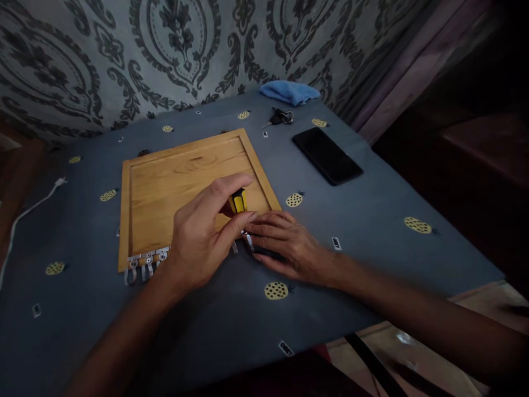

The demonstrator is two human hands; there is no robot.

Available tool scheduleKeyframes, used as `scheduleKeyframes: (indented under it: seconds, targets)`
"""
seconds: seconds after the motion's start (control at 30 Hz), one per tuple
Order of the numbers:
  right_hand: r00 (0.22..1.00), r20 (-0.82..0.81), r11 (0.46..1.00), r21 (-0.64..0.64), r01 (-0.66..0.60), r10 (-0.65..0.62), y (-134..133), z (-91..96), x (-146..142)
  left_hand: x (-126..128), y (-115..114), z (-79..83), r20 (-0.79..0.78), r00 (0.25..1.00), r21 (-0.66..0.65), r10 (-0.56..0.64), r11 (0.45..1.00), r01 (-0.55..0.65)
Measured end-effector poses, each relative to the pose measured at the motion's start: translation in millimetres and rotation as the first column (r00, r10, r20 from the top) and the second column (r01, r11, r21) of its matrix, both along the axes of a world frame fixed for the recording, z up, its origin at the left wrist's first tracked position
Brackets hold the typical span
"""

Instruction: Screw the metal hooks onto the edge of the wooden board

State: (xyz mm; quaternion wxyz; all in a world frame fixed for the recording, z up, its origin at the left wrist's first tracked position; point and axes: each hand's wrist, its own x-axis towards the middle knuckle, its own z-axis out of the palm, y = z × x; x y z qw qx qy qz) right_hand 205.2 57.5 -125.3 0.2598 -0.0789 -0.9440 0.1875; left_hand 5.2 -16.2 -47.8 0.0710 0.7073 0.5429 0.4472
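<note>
A wooden board with a raised frame point(165, 204) lies flat on the table. Along its near edge runs a row of metal hooks point(149, 263), partly hidden by my hands. My left hand point(202, 234) is closed around a screwdriver with a yellow and black handle point(238, 201), which stands roughly upright over the near right part of the board. Its tip is hidden. My right hand point(289, 242) lies over the board's near right corner, fingers stretched and touching the edge beside a metal hook point(248, 241). The fingertips of both hands nearly meet.
A black phone point(327, 156) lies right of the board, with keys point(280, 116) behind it. A blue cloth point(290, 92) sits at the table's back edge. A white cable point(35, 205) runs along the left. The patterned wall point(176, 49) borders the table's back.
</note>
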Motion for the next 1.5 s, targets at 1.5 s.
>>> scheduleKeyframes:
  seconds: [1.5]
  targets:
    - [0.998,-0.019,0.993,0.092,0.068,-0.067,0.4,-5.8,-3.0,-4.6,-3.1,20.7,0.138,0.990,-0.038,-0.025,0.999,0.030]
